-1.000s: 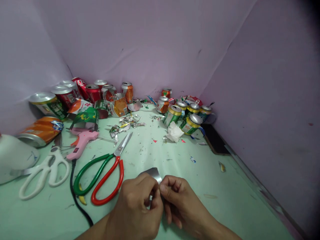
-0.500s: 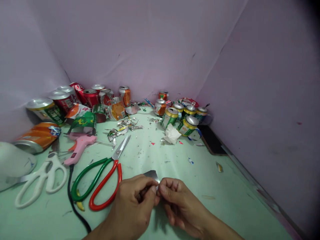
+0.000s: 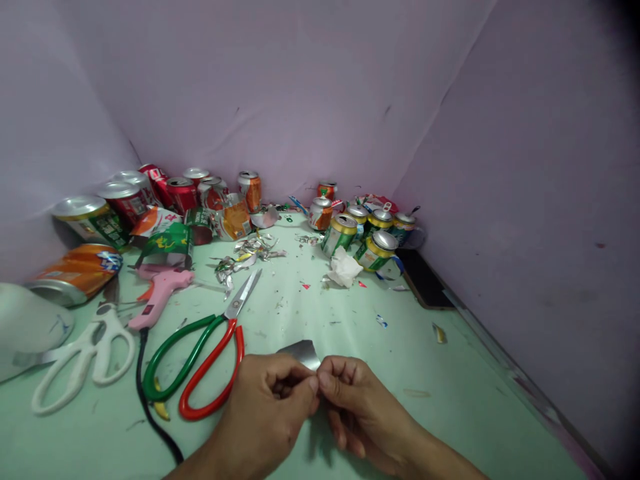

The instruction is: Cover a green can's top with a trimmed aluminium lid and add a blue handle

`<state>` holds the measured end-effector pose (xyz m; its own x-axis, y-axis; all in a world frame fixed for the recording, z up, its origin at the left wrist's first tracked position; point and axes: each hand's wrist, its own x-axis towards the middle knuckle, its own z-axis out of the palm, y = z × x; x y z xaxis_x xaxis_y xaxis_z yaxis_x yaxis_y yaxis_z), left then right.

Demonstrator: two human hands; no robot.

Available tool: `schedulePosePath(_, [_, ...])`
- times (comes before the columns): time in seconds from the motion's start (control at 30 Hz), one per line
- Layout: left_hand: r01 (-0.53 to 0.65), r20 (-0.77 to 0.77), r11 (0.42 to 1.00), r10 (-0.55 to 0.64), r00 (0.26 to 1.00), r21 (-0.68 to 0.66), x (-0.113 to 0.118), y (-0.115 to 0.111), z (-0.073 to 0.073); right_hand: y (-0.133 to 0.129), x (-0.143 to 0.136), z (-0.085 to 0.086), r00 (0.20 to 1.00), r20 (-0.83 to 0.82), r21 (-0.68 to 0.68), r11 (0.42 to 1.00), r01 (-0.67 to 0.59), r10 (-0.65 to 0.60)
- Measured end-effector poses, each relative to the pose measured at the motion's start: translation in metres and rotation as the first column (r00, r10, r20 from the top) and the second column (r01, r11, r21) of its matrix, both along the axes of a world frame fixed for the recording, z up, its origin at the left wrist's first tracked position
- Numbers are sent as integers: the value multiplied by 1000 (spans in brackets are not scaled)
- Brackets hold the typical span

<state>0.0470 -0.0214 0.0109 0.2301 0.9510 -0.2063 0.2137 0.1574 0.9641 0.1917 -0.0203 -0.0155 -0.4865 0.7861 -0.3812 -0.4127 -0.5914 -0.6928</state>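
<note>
A small silver-grey piece of sheet metal (image 3: pixel 304 352) shows above my fingers, its lower part hidden by them. My left hand (image 3: pixel 273 407) pinches it between thumb and forefinger. My right hand (image 3: pixel 357 400) meets the left, thumb and forefinger pinched at the sheet's right corner. Left of my hands lie scissors with one green and one red handle (image 3: pixel 213 347), blades pointing away and slightly parted. Farther left are white-handled scissors (image 3: pixel 83 350) and a pink glue gun (image 3: pixel 163 297) with a black cord.
Drink cans (image 3: pixel 120 200), some cut, crowd the back left. More cans (image 3: pixel 377 252) stand at the right with crumpled tissue (image 3: pixel 344 268) in front. Metal scraps (image 3: pixel 255 248) litter the middle. A dark phone (image 3: pixel 425 280) lies by the right wall (image 3: pixel 540 200).
More of the metal sheet shows above my left hand, which has turned slightly. My right hand has stayed nearly in place.
</note>
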Motion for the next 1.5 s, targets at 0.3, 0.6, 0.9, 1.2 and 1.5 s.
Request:
schedulePosePath(0.3, [-22, -66, 999, 20, 998, -33, 2, 1, 3, -1, -1, -1, 1000, -7, -5, 1000, -17, 17])
schedulePosePath(0.6, [1, -24, 999, -2, 1000, -35, 2, 1, 7, 0, 0, -3, 998, -43, -38, 998, -56, 54])
schedulePosePath(0.9, [8, -34, 999, -9, 999, -35, 1, -1, 4, 0, 1, -3, 998, -38, -34, 998, -53, 52])
schedulePosePath(1.2, [-10, -63, 999, 8, 998, -45, 2, 0, 7, -1, -1, -3, 999, -9, -14, 999, -34, 34])
schedulePosePath(1.5, [-9, -27, 997, 7, 1000, -76, 2, 1, 7, 0, 0, -3, 999, -8, -30, 998, -52, 52])
